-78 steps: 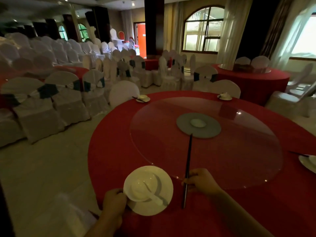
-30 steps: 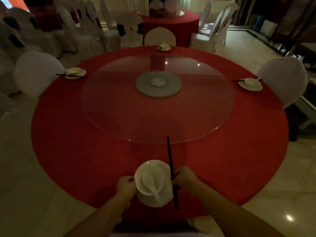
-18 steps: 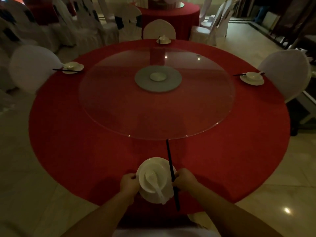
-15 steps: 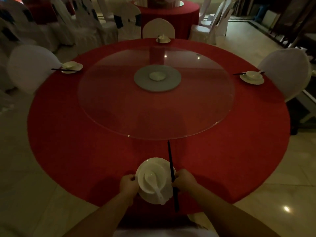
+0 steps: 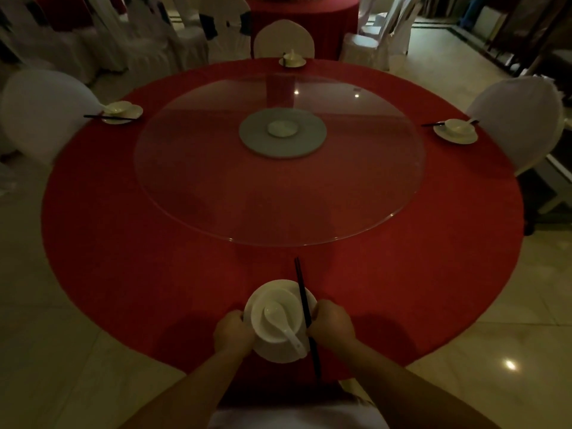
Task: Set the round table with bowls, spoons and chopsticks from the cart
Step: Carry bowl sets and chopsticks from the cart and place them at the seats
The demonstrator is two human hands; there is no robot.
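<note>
A white bowl [image 5: 272, 314] with a white spoon [image 5: 280, 320] in it sits on a white saucer [image 5: 275, 352] at the near edge of the round red table [image 5: 123, 227]. My left hand [image 5: 233, 332] grips the saucer's left rim. My right hand [image 5: 331, 320] holds black chopsticks [image 5: 301, 289] that lie along the saucer's right side and point at the table's middle. Three other settings of bowl, spoon and chopsticks lie at the left [image 5: 120, 111], far [image 5: 292, 60] and right [image 5: 455, 130] edges.
A glass turntable [image 5: 216, 181] covers the table's middle. White-covered chairs stand at the left [image 5: 40, 116], far side [image 5: 283, 38] and right [image 5: 523, 119]. Another red table [image 5: 309, 20] and more chairs stand behind. Tiled floor surrounds the table.
I have moved round the table to a new place at its edge. The saucer with bowl and the chopsticks have come down to the near edge, and the chopsticks now lie close against the saucer.
</note>
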